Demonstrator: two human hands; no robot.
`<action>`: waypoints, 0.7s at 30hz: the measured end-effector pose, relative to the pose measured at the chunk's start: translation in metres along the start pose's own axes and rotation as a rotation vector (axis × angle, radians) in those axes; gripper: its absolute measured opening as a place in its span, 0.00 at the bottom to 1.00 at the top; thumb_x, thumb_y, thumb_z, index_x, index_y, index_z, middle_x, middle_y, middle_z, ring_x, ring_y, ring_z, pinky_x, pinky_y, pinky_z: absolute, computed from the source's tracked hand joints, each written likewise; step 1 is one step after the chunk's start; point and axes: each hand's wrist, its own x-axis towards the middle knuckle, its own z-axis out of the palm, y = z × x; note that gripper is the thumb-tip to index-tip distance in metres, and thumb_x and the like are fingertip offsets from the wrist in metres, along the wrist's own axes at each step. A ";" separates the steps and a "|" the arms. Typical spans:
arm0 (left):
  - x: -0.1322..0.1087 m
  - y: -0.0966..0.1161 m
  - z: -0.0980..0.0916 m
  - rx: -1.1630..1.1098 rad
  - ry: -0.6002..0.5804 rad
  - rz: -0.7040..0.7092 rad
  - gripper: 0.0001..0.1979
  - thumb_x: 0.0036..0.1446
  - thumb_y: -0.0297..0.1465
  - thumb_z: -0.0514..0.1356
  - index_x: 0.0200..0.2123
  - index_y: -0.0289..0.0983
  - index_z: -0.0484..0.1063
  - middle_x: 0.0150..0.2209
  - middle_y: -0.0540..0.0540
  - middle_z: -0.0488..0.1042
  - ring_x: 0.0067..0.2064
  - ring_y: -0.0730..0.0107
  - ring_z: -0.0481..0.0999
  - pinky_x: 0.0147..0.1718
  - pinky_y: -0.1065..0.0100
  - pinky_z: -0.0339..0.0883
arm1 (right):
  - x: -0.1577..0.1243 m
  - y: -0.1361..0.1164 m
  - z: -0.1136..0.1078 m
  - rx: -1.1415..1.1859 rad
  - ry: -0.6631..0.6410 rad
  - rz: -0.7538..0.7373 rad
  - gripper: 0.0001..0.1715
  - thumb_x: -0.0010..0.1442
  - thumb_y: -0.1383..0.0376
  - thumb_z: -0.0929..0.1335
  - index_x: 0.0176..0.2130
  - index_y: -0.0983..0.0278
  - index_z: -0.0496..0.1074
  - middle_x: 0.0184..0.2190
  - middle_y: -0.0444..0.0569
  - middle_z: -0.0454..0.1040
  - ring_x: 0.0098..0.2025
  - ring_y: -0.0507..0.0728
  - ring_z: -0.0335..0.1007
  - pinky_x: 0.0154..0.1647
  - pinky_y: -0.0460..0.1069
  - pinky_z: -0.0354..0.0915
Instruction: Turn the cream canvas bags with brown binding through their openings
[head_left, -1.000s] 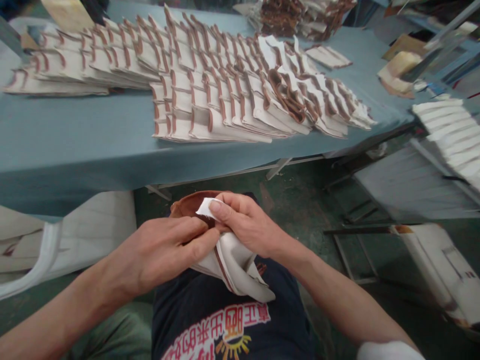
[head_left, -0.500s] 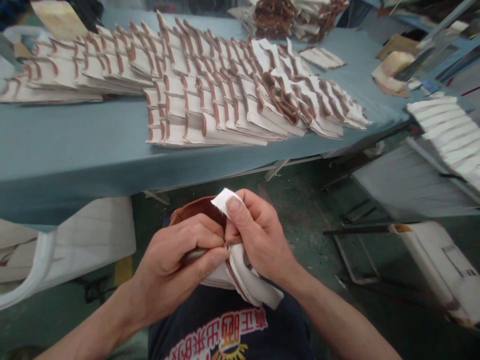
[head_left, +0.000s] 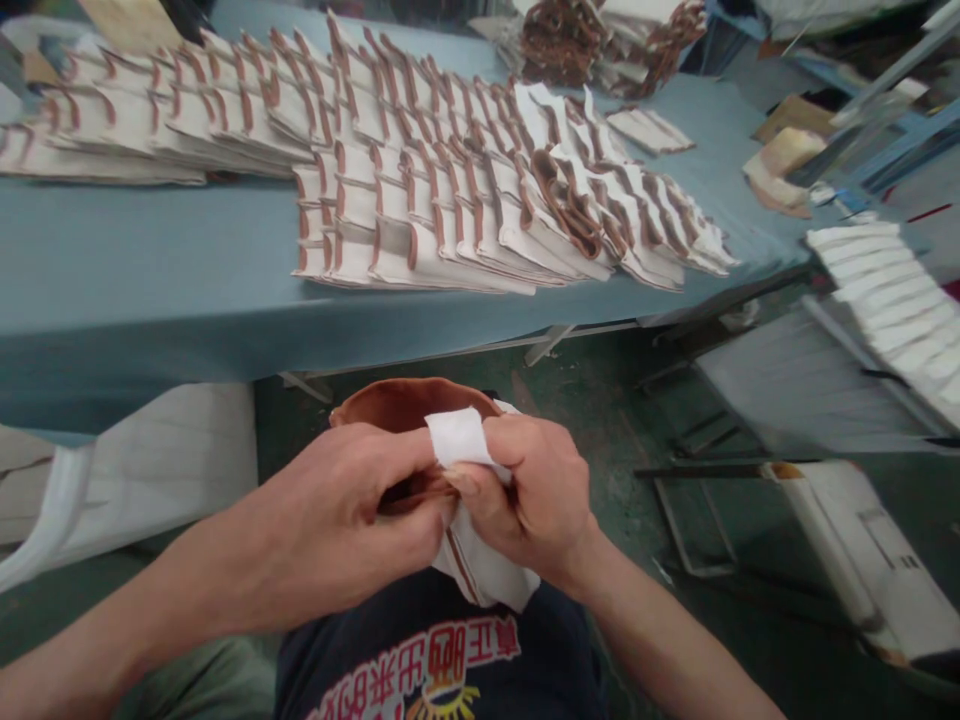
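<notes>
Close against my body I hold a white leather piece (head_left: 487,570) with a brown inner side (head_left: 416,398) that curves open behind my hands. My left hand (head_left: 360,520) pinches its folded brown edge between thumb and fingers. Beside it, almost touching, my right hand (head_left: 529,490) is closed on the same piece, thumb pressed on the edge. A short white fabric strip (head_left: 457,436) stands up between the hands, against the right fingers and thumb. The fingers hide much of the fold where the hands meet.
Rows of folded white pieces with brown edges (head_left: 442,220) cover much of the blue table (head_left: 150,250) ahead. A brown and white stack (head_left: 562,40) stands at the back. To the right are a rack with white pieces (head_left: 892,290) and a metal stand (head_left: 690,520).
The piece has been turned in my hands, so more of its brown inside shows. My right hand has curled down over it, and the white strip now lies broader between the hands.
</notes>
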 end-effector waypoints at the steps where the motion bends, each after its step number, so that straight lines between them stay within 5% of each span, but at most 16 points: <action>1: -0.001 0.002 0.003 0.029 0.029 0.019 0.10 0.60 0.23 0.55 0.28 0.39 0.69 0.23 0.56 0.69 0.23 0.75 0.65 0.22 0.73 0.58 | 0.001 0.001 0.000 -0.027 -0.004 0.020 0.24 0.77 0.51 0.65 0.31 0.57 0.73 0.27 0.48 0.79 0.29 0.58 0.75 0.35 0.52 0.69; 7: -0.007 0.005 0.027 -0.183 0.208 0.073 0.14 0.61 0.21 0.53 0.26 0.41 0.55 0.22 0.60 0.54 0.21 0.81 0.53 0.20 0.75 0.49 | -0.001 0.011 0.018 0.029 0.121 0.142 0.18 0.77 0.51 0.65 0.38 0.57 0.71 0.28 0.45 0.78 0.26 0.55 0.70 0.33 0.51 0.67; 14: -0.010 0.010 0.052 -0.318 0.284 0.057 0.14 0.58 0.20 0.54 0.27 0.41 0.52 0.23 0.60 0.54 0.22 0.79 0.55 0.22 0.73 0.51 | -0.024 0.020 0.038 0.370 0.145 0.351 0.24 0.76 0.42 0.63 0.38 0.57 0.65 0.20 0.37 0.67 0.19 0.51 0.58 0.21 0.48 0.56; 16: -0.016 0.011 0.052 -0.236 0.311 0.085 0.14 0.57 0.19 0.53 0.29 0.41 0.52 0.23 0.60 0.54 0.23 0.79 0.56 0.23 0.73 0.52 | -0.017 0.019 0.029 0.358 0.062 0.307 0.24 0.76 0.43 0.64 0.37 0.57 0.64 0.21 0.38 0.68 0.19 0.51 0.59 0.22 0.47 0.56; 21: -0.043 0.000 0.030 -0.065 0.346 0.151 0.14 0.63 0.20 0.51 0.30 0.42 0.52 0.23 0.57 0.59 0.23 0.76 0.63 0.24 0.72 0.59 | 0.025 0.027 -0.012 0.266 -0.380 0.198 0.22 0.78 0.48 0.64 0.36 0.59 0.66 0.24 0.41 0.75 0.25 0.51 0.69 0.27 0.45 0.61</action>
